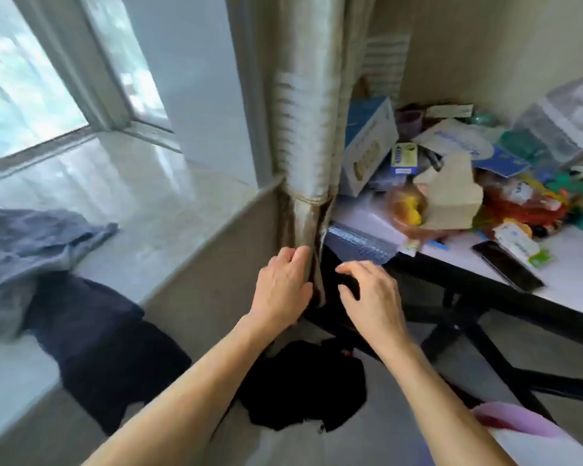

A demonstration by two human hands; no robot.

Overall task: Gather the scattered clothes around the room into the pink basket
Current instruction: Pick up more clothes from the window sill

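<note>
Left hand (pixel 283 287): fingers curled round the lower tail of the tied curtain (pixel 308 136), thumb side towards me, just below the tie. The hold looks firm, with fabric bunched under the fingertips.

Right hand (pixel 372 297): just beside the left, on the other side of the curtain tail. Fingers half bent and spread, thumb apart from the index. Dark gap behind them, blurred. I cannot tell whether they have hold of anything or only hover there.

Clothes:
- Black garment (pixel 303 388): crumpled on the floor (pixel 377 442) right below my wrists, at the foot of the curtain, near the corner where the sill wall meets the table.
- Navy garment (pixel 98 344): draped over the front edge of the window sill (pixel 142 196), part lying on top and part hanging down the wall face.
- Blue-grey garment (pixel 31 243): rumpled on the sill's left end, overlapping the navy one.

Pink basket (pixel 512 420): only a piece of its rim shows, at the bottom right, on the floor beside my right forearm. I cannot see what it holds.

Table (pixel 569 264): white top, black frame, its left edge against the curtain. A blue-and-white box (pixel 367 146) leans at the back left corner. A tan tissue box (pixel 455 196) sits in the clutter behind a dark phone (pixel 507 265), which lies near the front edge.
</note>
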